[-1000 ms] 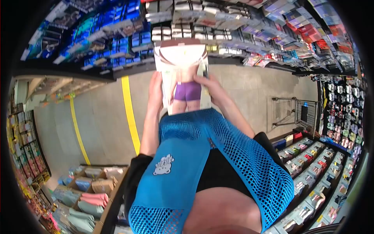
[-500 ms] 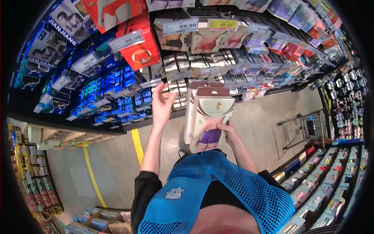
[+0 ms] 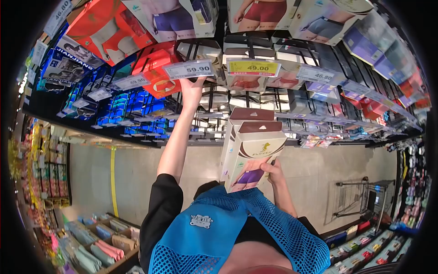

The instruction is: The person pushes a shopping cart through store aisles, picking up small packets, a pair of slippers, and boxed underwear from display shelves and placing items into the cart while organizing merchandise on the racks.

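My right hand (image 3: 274,172) grips two cream and brown underwear boxes, its thumb lying across the front one. That front underwear box (image 3: 256,157) shows purple boxer briefs and a gold logo. Behind it the second underwear box (image 3: 248,114) leans at nearly the same tilt, with a hang slot in its brown top. Up at the rack, my left hand (image 3: 191,92) reaches in under the 59.90 price tag (image 3: 191,69). The tag covers its fingers, so I cannot tell what they touch. Close by hang a cream box (image 3: 199,47) and a red underwear box (image 3: 155,68).
Rows of boxed underwear on hooks fill the rack ahead, with a yellow 49.00 tag (image 3: 254,68) near the middle. A shopping cart (image 3: 365,198) stands at the right. Bins of folded cloth (image 3: 98,242) are at the lower left.
My left hand has moved up and forward from open air to the price tag at the rack. The view has come closer to the rack; my right hand still holds both boxes.
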`<state>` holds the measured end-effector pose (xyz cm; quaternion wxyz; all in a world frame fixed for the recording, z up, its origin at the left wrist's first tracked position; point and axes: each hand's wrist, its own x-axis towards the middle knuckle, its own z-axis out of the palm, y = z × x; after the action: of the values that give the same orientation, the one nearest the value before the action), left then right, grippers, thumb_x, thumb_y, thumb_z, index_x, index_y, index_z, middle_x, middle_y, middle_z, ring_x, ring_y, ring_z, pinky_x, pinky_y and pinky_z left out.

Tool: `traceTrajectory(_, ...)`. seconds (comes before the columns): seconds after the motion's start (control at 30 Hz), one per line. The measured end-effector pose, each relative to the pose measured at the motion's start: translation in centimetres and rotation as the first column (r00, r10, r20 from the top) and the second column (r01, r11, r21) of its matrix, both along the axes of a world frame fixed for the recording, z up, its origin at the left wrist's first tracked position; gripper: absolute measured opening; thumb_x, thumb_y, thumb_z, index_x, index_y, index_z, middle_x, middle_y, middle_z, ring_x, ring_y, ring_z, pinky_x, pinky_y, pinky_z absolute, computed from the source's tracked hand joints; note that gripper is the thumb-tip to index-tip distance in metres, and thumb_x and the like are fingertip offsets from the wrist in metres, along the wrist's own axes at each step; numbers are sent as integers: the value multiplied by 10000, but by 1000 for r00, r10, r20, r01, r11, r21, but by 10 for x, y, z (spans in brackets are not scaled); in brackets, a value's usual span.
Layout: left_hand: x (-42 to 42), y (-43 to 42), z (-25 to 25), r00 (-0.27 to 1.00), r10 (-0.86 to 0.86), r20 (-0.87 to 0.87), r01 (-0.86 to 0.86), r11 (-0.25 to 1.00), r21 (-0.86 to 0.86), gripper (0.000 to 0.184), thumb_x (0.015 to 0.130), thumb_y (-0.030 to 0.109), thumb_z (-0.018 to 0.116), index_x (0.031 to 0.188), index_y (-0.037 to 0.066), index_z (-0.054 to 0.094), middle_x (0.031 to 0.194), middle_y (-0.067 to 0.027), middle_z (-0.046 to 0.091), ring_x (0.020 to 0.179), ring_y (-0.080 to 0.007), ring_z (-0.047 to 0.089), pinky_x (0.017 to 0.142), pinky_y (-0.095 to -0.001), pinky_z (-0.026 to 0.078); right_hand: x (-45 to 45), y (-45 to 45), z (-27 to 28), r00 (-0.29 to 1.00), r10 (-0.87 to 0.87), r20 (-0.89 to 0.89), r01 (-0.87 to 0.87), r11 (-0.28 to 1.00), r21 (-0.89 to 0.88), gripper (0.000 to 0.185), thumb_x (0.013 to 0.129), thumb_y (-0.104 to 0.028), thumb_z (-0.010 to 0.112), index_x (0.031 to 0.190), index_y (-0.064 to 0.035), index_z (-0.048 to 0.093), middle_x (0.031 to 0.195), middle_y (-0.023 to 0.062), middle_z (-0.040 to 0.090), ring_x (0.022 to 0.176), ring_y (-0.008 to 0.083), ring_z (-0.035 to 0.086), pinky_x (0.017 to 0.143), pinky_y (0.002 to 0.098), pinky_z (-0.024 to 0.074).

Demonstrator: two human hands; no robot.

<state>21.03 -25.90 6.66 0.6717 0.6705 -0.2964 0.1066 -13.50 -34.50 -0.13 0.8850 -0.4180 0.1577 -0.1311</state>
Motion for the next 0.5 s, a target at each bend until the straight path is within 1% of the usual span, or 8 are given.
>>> traceTrajectory(0.07,-5,1,-3,997,43,-70,-43,999,1,380,778,164,694,1046,13,470,940,-57,576,847,-122,533,782,-266,422,0,-8,-1,999,36,-3,-36,999,19,670,666,-109,703,1244,31,394,1156,113,528,1048,213,511,908,326,398)
traceTrajectory(0.1,-7,1,-3,995,53,-79,-53,999,8,380,778,164,694,1046,13,470,940,-57,576,847,-122,533,782,-266,422,1,-12,-2,998,56,3,-56,998,26,661,666,-110,705,1238,31,404,1153,116,531,1048,212,512,909,325,398)
traceTrajectory(0.23,-2,-2,-11,998,19,-52,-19,1000,5,333,795,162,678,1021,9,487,918,-53,576,841,-110,524,774,-263,417,3,-12,-4,998,66,5,-67,997,27,650,670,-114,705,1231,32,412,1144,117,537,1048,213,514,912,324,397)
traceTrajectory(0.3,1,-4,-10,999,34,-22,-34,999,25,320,798,150,671,1025,10,496,919,-52,578,850,-113,525,777,-264,417,5,-6,-1,1000,-10,29,9,999,45,643,668,-113,707,1224,33,420,1136,118,542,1039,214,521,907,324,399)
traceTrajectory(0.33,1,-5,-9,994,28,-104,-28,1000,-1,361,770,87,651,1081,-10,495,1031,-116,565,963,-202,532,888,-316,383,6,-5,-2,1000,-11,26,9,999,42,643,668,-113,707,1224,33,420,1136,118,542,1039,214,521,907,324,399)
traceTrajectory(0.37,5,-6,-8,996,6,-92,-8,1000,-24,354,767,86,648,1080,-4,511,1033,-118,568,970,-206,532,891,-318,384,2,-2,-3,1000,-3,16,3,999,44,653,664,-118,711,1226,33,417,1137,118,541,1041,215,520,907,324,399)
traceTrajectory(0.43,20,-8,-12,1000,8,13,-8,1000,18,330,763,91,649,1058,-7,536,1039,-116,571,978,-207,530,893,-317,383,0,3,-3,1000,-13,6,13,999,35,662,659,-122,715,1229,32,415,1139,118,540,1043,215,519,907,324,399)
traceTrajectory(0.5,20,-10,-1,999,-45,31,45,999,-16,293,762,88,644,1022,-17,559,1004,-113,589,949,-204,543,870,-313,400,-3,11,0,999,-39,10,39,999,-24,673,656,-141,719,1229,33,413,1141,121,540,1046,217,519,910,323,398)
